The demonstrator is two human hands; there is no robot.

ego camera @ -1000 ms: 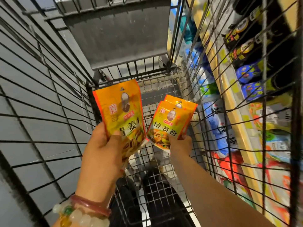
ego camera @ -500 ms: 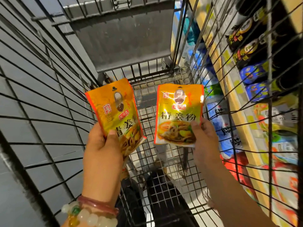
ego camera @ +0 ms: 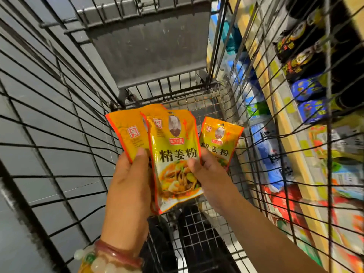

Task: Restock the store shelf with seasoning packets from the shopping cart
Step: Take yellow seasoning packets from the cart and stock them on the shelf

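Both hands hold yellow seasoning packets over the wire cart. At the bottom left of the frame a wrist with bead bracelets (ego camera: 106, 259) leads up to the left hand (ego camera: 130, 186), whose thumb presses on the rear packet (ego camera: 126, 133) just left of centre. Overlapping it in the middle of the frame lies the front packet (ego camera: 175, 160), its printed face toward the camera; the right hand (ego camera: 206, 174) pinches its right edge with the thumb. Behind that hand's fingers stands a third packet (ego camera: 220, 142), right of centre; how the fingers hold it is hidden.

Half a second ago the two hands were apart, each with its own packet showing; now they have come together and the packets overlap in a fan. I judge that the person is gathering the packets into one stack, so a hand comes free or the lot goes to the shelf in one move.

Beyond the packets the cart's mesh floor (ego camera: 197, 103) shows bare, and its grey flap (ego camera: 149, 50) fills the upper middle. Through the cart's right wall, along the right edge of the frame, runs the store shelf (ego camera: 283, 123) with blue, red and dark goods, blurred. Restocking itself is not yet begun with these packets: all three are above the cart, well apart from the shelf.
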